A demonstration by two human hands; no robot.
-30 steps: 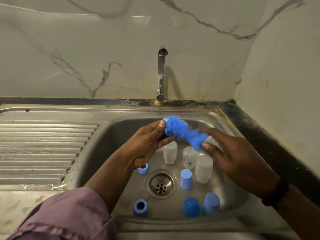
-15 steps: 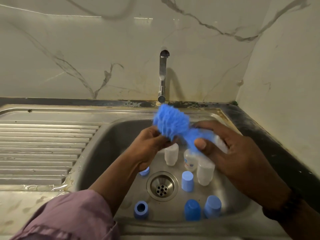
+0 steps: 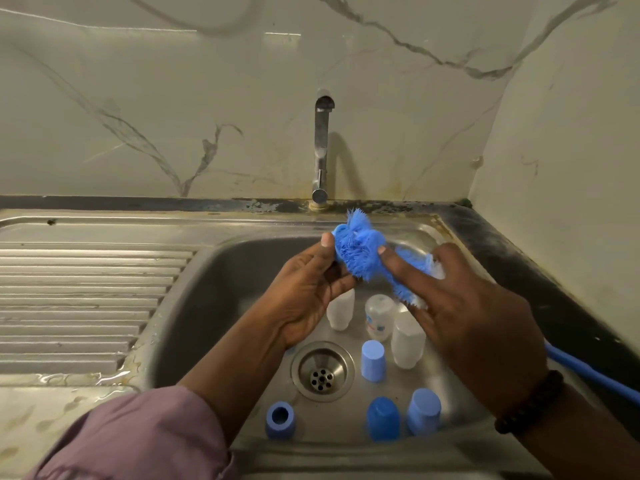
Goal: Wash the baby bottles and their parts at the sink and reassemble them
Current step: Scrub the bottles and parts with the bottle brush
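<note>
Over the sink basin (image 3: 221,292) both hands hold a blue bottle brush (image 3: 358,252). My left hand (image 3: 311,289) pinches the far end of its bristle head between thumb and fingers. My right hand (image 3: 474,320) grips the brush nearer the handle, with the index finger laid on the bristles. The blue brush handle (image 3: 588,375) sticks out past my right wrist. On the basin floor stand three translucent bottles (image 3: 341,310), (image 3: 379,317), (image 3: 408,341), three blue caps (image 3: 372,360), (image 3: 382,417), (image 3: 424,410) and a blue collar ring (image 3: 280,419).
The tap (image 3: 322,150) rises behind the basin with no water running. The drain (image 3: 322,370) lies in the middle of the basin floor. A ribbed, wet draining board (image 3: 79,299) is on the left; a tiled wall closes the right side.
The bristle head has lifted a little toward the tap. My left thumb has moved onto its far end and my right index finger has slid forward onto the bristles.
</note>
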